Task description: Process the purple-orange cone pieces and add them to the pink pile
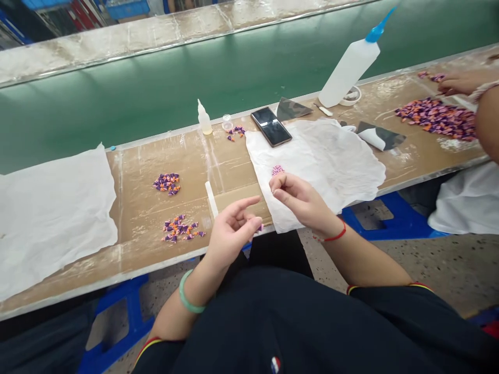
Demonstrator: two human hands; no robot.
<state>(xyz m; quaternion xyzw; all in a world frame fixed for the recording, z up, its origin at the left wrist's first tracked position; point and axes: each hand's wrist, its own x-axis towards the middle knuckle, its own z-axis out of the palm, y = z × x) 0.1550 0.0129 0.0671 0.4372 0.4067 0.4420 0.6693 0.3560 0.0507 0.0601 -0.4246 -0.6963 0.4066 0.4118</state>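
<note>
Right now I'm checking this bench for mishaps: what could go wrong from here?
1. The left hand pinches a tiny purple piece right at the bench edge; if that grip slips, it could fall to the floor.
2. The phone lies near the small glue bottle; a spill might reach it.
3. The tall squeeze bottle looks easy to knock over.

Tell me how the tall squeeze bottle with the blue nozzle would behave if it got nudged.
The squeeze bottle is tall and narrow and already looks tilted, its base beside a tape roll, so it would probably tip rather than slide. Its pale plastic wall suggests it is light and would give under a grip. If it fell, it would likely roll toward the phone.
</note>
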